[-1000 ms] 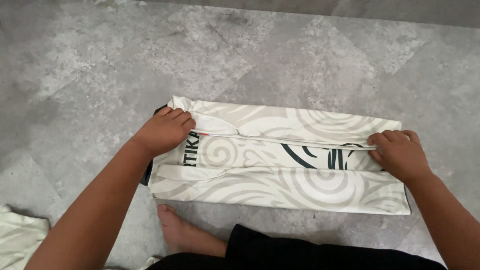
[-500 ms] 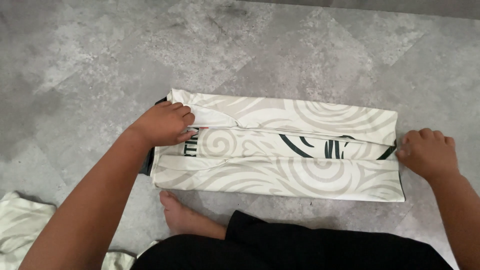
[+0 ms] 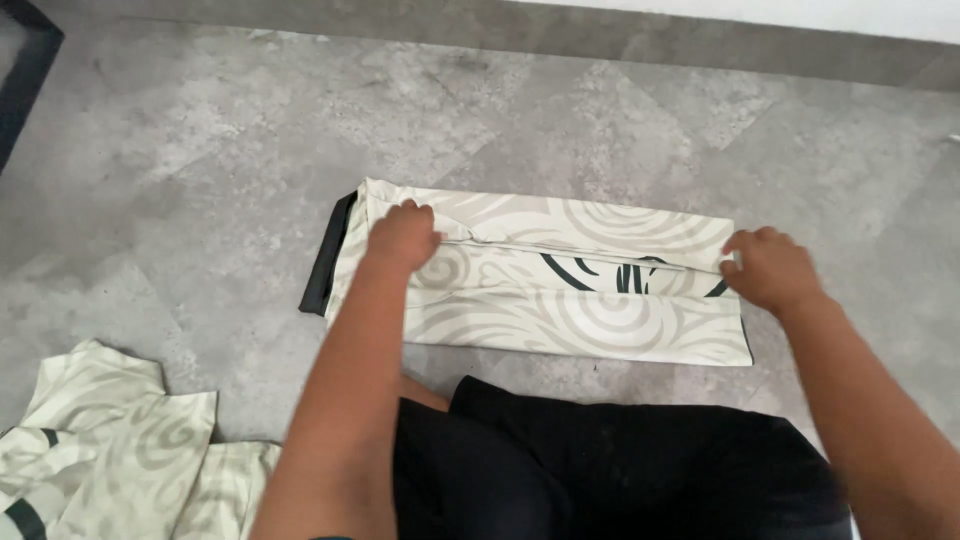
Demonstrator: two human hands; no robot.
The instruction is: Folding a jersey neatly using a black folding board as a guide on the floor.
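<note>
Pinching the folded shirt (image 3: 560, 300), left hand (image 3: 400, 237) and right hand (image 3: 768, 268) hide its seam ends.

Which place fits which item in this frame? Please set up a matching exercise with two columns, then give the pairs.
Items:
1. left hand
2. right hand
3. folded patterned garment
4. second patterned cloth

Places:
A. lower left corner of the grey floor
B. on the garment's right end
C. near the garment's black-trimmed left end
D. spread flat in front of the person's black-clad knees

Pairs: 1-C, 2-B, 3-D, 4-A
</note>
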